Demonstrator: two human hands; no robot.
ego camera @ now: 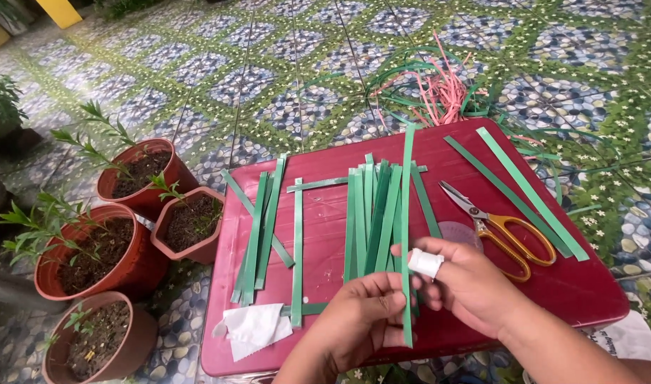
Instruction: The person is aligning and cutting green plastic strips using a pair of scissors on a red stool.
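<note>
My left hand (361, 316) and my right hand (467, 284) both pinch one long green strip (406, 213) that stands lengthwise over the dark red table (325, 213). A white bandage (425, 263) wraps a finger of my right hand. Under the strip lies a bundle of cut green strips (372, 217). More green strips (258, 231) lie to the left, some crossed like a frame. Yellow-handled scissors (499, 227) rest to the right of the bundle, close to my right hand.
Two long green strips (524, 188) lie diagonally at the table's right. A tangle of green and pink strips (432, 92) sits on the patterned tile floor behind. Several terracotta pots with plants (126, 235) stand left. A white paper scrap (254, 327) lies at the front left corner.
</note>
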